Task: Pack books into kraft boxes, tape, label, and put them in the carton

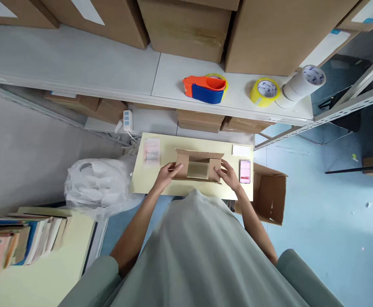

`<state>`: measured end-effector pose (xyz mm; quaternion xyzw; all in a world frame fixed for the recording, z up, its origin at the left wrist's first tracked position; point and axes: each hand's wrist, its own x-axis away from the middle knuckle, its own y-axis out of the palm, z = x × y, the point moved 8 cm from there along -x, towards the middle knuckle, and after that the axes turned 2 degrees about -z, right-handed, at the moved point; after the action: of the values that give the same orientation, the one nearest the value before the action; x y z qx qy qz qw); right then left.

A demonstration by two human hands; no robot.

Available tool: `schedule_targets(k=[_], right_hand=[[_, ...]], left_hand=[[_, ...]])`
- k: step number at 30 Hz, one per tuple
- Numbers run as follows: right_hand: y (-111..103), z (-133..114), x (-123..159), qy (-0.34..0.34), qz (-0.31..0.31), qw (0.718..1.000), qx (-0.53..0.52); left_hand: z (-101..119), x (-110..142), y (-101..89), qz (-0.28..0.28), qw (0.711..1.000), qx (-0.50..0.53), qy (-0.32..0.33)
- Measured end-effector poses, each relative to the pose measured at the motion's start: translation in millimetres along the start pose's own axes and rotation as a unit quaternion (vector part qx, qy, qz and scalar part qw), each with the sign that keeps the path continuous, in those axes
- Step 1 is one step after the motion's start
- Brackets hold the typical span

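Observation:
A small brown cardboard box (184,162) is between my two hands at the middle of the pale yellow table (164,185). Its two short end flaps are folded inward, leaving a gap in the centre, while the long flaps stand out at the far and near sides. My left hand (168,174) grips the left end, thumb on the end flap and fingers behind the outside wall. At the right end, my right hand (228,174) holds the box the same way. A phone (245,171) with a pink screen lies just right of my right hand.
Clear plastic packets (152,152) and a white card (240,150) lie on the table. An open carton (271,194) stands at right, a white plastic bag (97,183) at left. The shelf (109,59) ahead carries cartons, an orange-blue tape dispenser (205,88) and tape rolls (265,91).

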<state>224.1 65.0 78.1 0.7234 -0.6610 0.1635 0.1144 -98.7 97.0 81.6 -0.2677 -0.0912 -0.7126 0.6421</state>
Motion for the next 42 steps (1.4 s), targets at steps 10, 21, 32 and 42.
schedule_targets(k=[10,21,32,42], right_hand=[[3.7,29.2,-16.2,0.013,0.001,1.000,0.003],[16.3,24.4,-35.4,0.002,0.009,1.000,0.021],[-9.5,-2.1,-5.1,-0.003,0.051,0.995,0.085],[0.3,-21.2,-12.6,-0.012,0.080,0.985,0.154]], left_hand=[[-19.8,-18.4,4.0,-0.003,1.000,0.008,0.001],[-25.4,-28.9,-11.2,-0.019,1.000,-0.009,0.016],[-31.5,-14.8,-34.0,-0.114,0.992,-0.002,0.048],[-5.9,-2.0,-28.1,-0.174,0.974,-0.107,0.100]])
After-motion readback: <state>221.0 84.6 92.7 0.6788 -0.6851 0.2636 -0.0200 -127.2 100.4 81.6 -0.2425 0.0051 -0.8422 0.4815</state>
